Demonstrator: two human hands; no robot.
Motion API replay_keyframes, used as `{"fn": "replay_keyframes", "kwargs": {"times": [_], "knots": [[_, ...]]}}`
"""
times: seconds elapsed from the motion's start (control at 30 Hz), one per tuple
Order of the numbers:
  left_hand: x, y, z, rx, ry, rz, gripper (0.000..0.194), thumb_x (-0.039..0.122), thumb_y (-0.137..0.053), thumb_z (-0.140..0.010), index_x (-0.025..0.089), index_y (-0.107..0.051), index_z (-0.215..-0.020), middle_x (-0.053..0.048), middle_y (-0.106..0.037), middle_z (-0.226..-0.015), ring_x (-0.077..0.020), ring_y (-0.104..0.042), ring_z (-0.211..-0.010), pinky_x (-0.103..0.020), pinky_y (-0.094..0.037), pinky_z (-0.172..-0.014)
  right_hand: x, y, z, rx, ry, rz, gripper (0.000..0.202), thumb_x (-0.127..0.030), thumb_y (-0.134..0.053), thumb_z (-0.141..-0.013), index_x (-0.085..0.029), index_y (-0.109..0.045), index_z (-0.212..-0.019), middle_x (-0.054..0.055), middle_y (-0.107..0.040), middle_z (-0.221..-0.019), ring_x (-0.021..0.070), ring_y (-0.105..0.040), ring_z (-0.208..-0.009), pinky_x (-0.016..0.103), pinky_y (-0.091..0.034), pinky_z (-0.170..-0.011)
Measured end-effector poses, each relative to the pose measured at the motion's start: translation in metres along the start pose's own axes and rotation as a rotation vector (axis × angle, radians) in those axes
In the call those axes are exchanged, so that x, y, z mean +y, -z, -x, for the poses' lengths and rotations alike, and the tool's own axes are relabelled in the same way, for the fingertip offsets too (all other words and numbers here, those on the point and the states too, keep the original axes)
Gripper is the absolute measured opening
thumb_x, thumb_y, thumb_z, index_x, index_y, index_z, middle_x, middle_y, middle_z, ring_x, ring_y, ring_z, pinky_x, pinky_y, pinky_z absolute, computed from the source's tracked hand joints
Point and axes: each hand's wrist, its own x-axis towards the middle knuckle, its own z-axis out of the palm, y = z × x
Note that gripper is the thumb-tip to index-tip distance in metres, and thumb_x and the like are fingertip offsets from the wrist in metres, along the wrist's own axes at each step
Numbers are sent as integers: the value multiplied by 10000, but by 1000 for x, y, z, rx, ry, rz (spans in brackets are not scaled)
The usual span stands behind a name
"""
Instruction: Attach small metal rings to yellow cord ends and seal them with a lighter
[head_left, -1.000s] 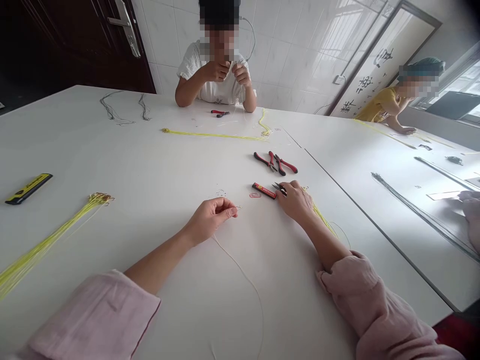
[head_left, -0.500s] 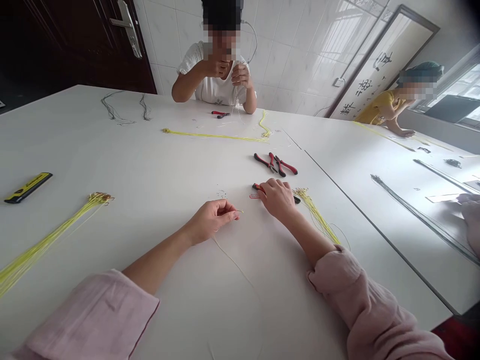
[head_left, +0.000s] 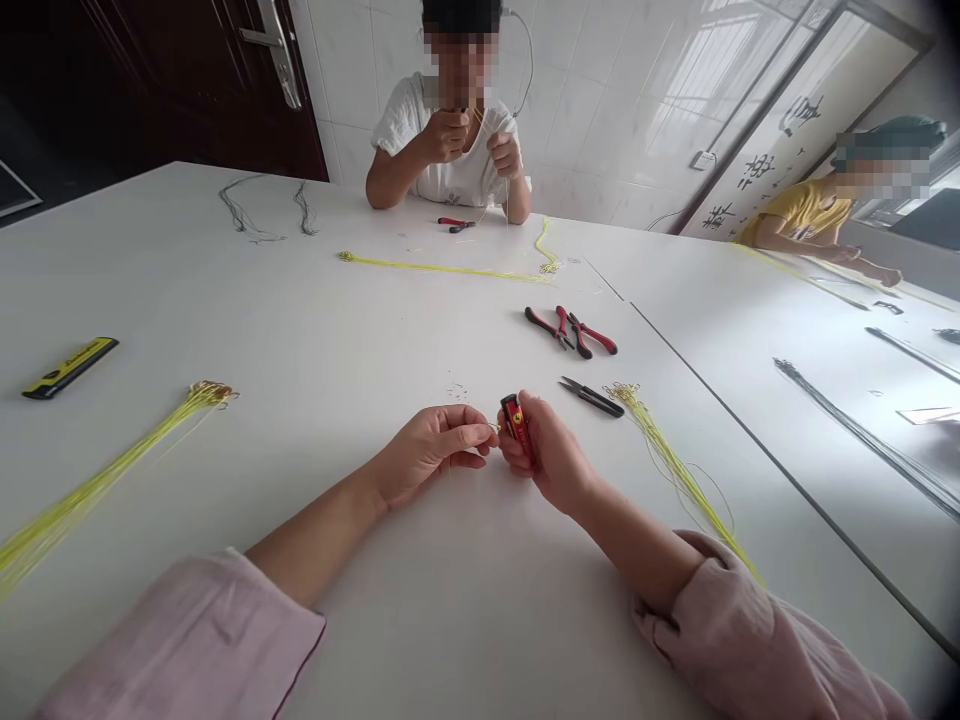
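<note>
My left hand (head_left: 442, 445) pinches a thin pale yellow cord (head_left: 494, 427), whose short end sticks out past the fingertips. Close beside it, my right hand (head_left: 551, 450) is wrapped round a red lighter (head_left: 516, 424) with a black top, held tilted near the cord's end. No flame can be made out. Black thread snips (head_left: 592, 396) lie beyond my right hand, by a bundle of yellow cords (head_left: 660, 445) with metal ends. Tiny dark bits (head_left: 457, 388) are scattered behind my left hand.
Two pairs of red-and-black pliers (head_left: 571, 332) lie farther back. On the left are a yellow box cutter (head_left: 71, 368) and another yellow cord bundle (head_left: 142, 455). Across the white table (head_left: 360, 330), a person in white (head_left: 450, 150) handles cord; a person in yellow (head_left: 802, 215) works at the right.
My right hand has picked up the lighter from the table and brought it left, beside my left hand. The black snips now lie uncovered. The view has shifted slightly.
</note>
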Motion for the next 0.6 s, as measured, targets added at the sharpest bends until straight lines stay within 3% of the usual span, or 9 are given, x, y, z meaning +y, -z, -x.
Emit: {"fn": "replay_keyframes", "kwargs": {"times": [0.2,0.43,0.6], "knots": [[-6,-9,-2,-56,38,147,138,289,-649,-803,170,-636,-735,-22,-656,-822,-141,-601,-842,-301,-461,-857,2,-1,-3,3,-105,-95,485,-645,-457,-795,-187,-470,-636,-52,-318,-457,78,-201,-435,222,-151,-419],[-5,-9,-1,-52,61,144,138,302,-646,-808,172,-664,-764,-37,-671,-853,-155,-609,-849,-331,-464,-885,4,0,-2,-43,-56,-38,438,-551,-416,-822,-187,-443,-581,-42,-297,-458,88,-204,-446,241,-178,-444],[-4,-11,-1,-63,58,184,112,271,-665,-792,168,-653,-750,-30,-670,-841,-145,-611,-847,-320,-470,-880,6,0,-2,-43,44,12,340,-439,-383,-815,-183,-441,-598,-14,-404,-489,93,-212,-462,251,-182,-463]]}}
